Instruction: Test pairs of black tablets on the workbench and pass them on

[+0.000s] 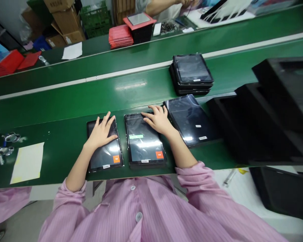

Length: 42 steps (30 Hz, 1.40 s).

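Two black tablets lie side by side on the green bench in front of me, each with an orange-red square on its lit screen. Over the upper part of the left tablet (103, 158) rests my left hand (101, 132), its fingers spread. My right hand (158, 119) lies across the top right corner of the middle tablet (143, 148), fingers apart and holding nothing. A green bar shows on that middle screen. To the right of my right hand, dark tablets in clear film (189, 117) lie on the bench.
Behind is a stack of tablets (192, 69) on the green belt (91, 95). Black trays (265, 124) are piled at right. Paper (27, 163) and metal parts (7, 144) lie at left. Across the belt, a person's arm (161, 6) shows near red pouches (120, 36).
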Tool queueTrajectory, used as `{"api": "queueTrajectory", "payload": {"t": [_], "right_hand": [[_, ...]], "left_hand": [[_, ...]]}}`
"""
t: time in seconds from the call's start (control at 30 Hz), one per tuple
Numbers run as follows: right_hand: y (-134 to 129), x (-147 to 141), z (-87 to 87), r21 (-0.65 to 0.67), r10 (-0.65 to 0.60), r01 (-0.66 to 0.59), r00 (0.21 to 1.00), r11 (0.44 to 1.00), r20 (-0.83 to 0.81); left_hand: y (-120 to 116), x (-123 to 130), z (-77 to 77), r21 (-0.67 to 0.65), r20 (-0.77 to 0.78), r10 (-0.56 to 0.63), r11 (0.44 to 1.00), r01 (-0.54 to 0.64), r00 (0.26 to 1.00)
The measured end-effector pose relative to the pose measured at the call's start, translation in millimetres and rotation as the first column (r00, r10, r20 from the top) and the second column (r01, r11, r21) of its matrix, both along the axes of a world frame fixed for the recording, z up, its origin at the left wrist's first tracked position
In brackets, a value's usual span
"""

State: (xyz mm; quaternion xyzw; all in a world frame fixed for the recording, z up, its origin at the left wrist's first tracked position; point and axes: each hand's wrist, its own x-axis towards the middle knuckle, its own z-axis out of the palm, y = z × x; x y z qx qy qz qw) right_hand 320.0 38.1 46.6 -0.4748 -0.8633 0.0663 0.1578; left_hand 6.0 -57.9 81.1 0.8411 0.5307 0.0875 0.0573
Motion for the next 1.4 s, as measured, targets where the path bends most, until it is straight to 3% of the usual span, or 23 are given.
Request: {"api": "queueTrajectory", "payload": {"t": [0.13, 0.27, 0.4, 0.5, 0.57, 0.67, 0.73, 0.83, 0.93, 1.07, 1.2, 1.3, 1.4], "right_hand": [[-5, 13, -0.9, -0.017, 0.092, -0.094, 0.99, 0.995, -0.109], [-3, 13, -6.9, -0.028, 0.018, -0.023, 0.989, 0.999, -0.147], [-2, 13, -9.2, -0.075, 0.012, -0.025, 0.985, 0.997, -0.174], [-3, 16, -5.0, -0.069, 0.051, -0.064, 0.982, 0.996, -0.182], [-3, 19, -3.3, -0.04, 0.034, -0.042, 0.98, 0.998, -0.194], [-1, 20, -6.1, -0.009, -0.009, 0.007, 0.967, 1.0, -0.253], [1, 19, -10.8, 0.01, -0.02, 0.024, 0.958, 1.0, -0.288], [4, 19, -17.4, 0.036, -0.015, 0.027, 0.951, 0.999, -0.308], [5, 19, -19.5, 0.042, -0.013, 0.027, 0.954, 0.999, -0.299], [6, 23, -16.6, 0.052, -0.025, 0.046, 0.939, 0.998, -0.344], [7, 27, -14.8, 0.066, -0.034, 0.065, 0.917, 0.996, -0.397], [7, 25, -15.6, 0.071, -0.022, 0.055, 0.914, 0.996, -0.405], [7, 24, -16.8, 0.063, -0.015, 0.044, 0.918, 0.997, -0.397]], "left_hand": [[-16, -1, 7.9, -0.007, -0.015, -0.022, 1.0, 0.021, 1.0], [-7, -7, 3.5, 0.061, -0.039, 0.034, 0.998, -0.031, 0.999], [3, -9, -1.8, 0.001, 0.001, -0.051, 0.999, 0.051, 0.999], [0, -15, 3.4, -0.036, 0.019, -0.116, 0.993, 0.116, 0.993], [-3, -21, 8.4, 0.002, 0.011, -0.076, 0.997, 0.076, 0.997], [-4, -28, 13.3, 0.107, -0.041, 0.1, 0.99, -0.095, 0.994], [-1, -30, 14.8, 0.108, -0.087, 0.162, 0.982, -0.153, 0.983], [8, -31, 16.2, 0.088, -0.109, 0.151, 0.986, -0.141, 0.983], [24, -30, 17.8, 0.132, -0.033, 0.143, 0.982, -0.138, 0.989], [52, -24, 20.2, -0.064, 0.097, 0.09, 0.994, -0.084, 0.991], [72, -11, 22.1, -0.283, 0.157, 0.061, 0.959, -0.014, 0.986], [76, -1, 21.6, -0.297, 0.104, 0.065, 0.954, -0.031, 0.992], [77, 5, 20.2, -0.204, 0.013, 0.044, 0.978, -0.04, 0.999]]}}
